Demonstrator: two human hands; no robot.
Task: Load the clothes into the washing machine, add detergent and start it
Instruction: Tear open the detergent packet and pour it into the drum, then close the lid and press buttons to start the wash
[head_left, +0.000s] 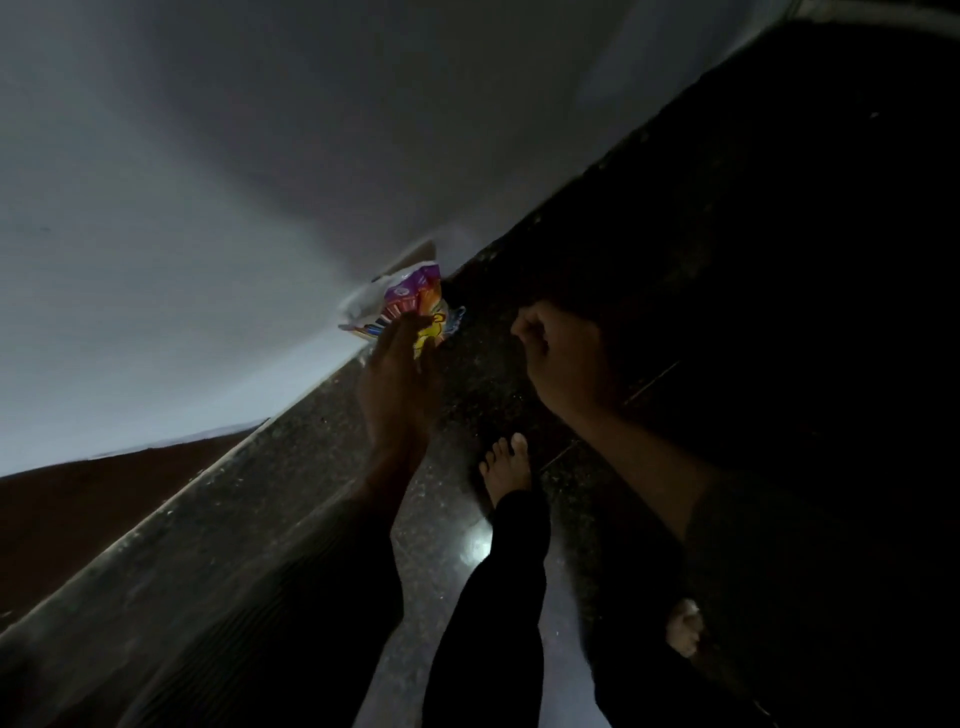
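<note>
A colourful detergent packet (415, 304) with a white torn top leans where the white wall meets the dark floor. My left hand (397, 376) reaches down to it. The fingers lie across its lower part and the thumb sits on its other side, with the yellow edge of the packet between them. My right hand (558, 353) hangs to the right of the packet, apart from it, curled into a loose fist with nothing visible in it. No washing machine or clothes are in view. The picture is dim and tilted.
A white wall (182, 208) fills the upper left. A grey skirting strip (218, 499) runs along the dark speckled floor (493, 374). My bare feet (509, 467) and dark trouser legs (493, 613) stand below the hands. The right side is too dark to read.
</note>
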